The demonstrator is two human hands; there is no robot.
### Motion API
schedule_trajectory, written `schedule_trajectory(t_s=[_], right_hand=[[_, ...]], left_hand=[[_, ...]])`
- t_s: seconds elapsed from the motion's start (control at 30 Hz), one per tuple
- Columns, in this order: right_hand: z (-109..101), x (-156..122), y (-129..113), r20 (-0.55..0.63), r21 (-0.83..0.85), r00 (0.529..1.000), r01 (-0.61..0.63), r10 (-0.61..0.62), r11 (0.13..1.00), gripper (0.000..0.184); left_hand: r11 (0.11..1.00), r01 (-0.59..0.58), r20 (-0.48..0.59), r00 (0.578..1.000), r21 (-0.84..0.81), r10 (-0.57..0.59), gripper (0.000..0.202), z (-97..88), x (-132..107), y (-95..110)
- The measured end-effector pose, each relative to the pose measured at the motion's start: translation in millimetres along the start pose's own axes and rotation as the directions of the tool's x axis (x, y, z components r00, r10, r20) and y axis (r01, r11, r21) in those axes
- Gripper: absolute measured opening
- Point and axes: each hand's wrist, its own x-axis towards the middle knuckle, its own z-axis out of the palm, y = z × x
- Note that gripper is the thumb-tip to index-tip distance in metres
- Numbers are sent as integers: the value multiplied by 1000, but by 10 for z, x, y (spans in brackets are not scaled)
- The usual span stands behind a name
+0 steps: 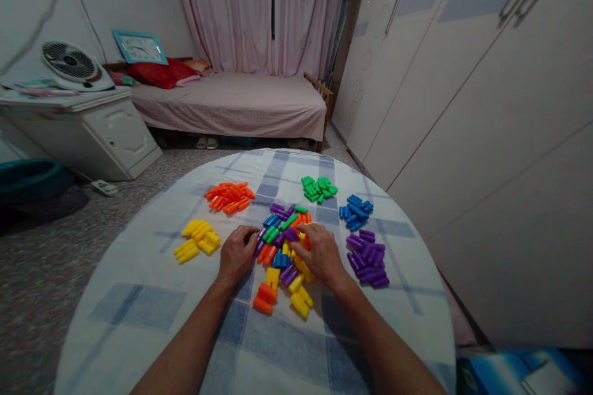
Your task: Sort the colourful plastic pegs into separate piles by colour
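Observation:
A mixed pile of small plastic building pieces (281,259) in purple, green, blue, orange and yellow lies on the round table, between my two hands. My left hand (237,253) rests at the pile's left edge, fingers loosely bent and touching purple pieces. Over the right side of the pile is my right hand (320,252), its thumb and forefinger apart above purple and yellow pieces; the other fingertips are hidden. Around the pile sit single-colour heaps: orange pieces (229,197), yellow pieces (198,239), green pieces (319,189), blue pieces (356,213) and purple pieces (368,259).
A checked cloth (139,308) covers the table. Beyond it stands a bed (231,99) in front of pink curtains (231,12). A white cabinet (120,136) with a fan (71,62) is on the left; a tall wardrobe (486,136) rises along the right.

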Motion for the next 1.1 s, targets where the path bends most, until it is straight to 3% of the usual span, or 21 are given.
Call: schedule_trajectory(t_s=[0.17,0.33,0.5,0.67,0.83,1.1], right_hand=[[182,32,-121,-6,-129,999,-32,31,991,28],[195,22,-50,-58,-34,995,-79,77,996,21],[-149,-50,398,-242,21,954,-179,179,984,32],[-564,-203,991,-379,-120,849,-438,367,891,35],[-631,-321,1265,-352,-184,841,-493,411,850,31],[-609,-339,1344,-249,-164,836,-534,489,829,32]], left_hand=[[1000,-2,-7,1000,1,2,26,17,4,-30],[1000,-2,2,1000,-7,2,26,17,6,-40],[1000,-3,-3,1000,-3,3,26,24,6,-48],[1000,6,2,1000,2,-6,26,12,0,-15],[1000,11,5,1000,1,-11,26,4,3,-5],[1000,5,-4,1000,3,-5,26,-2,2,-2]])
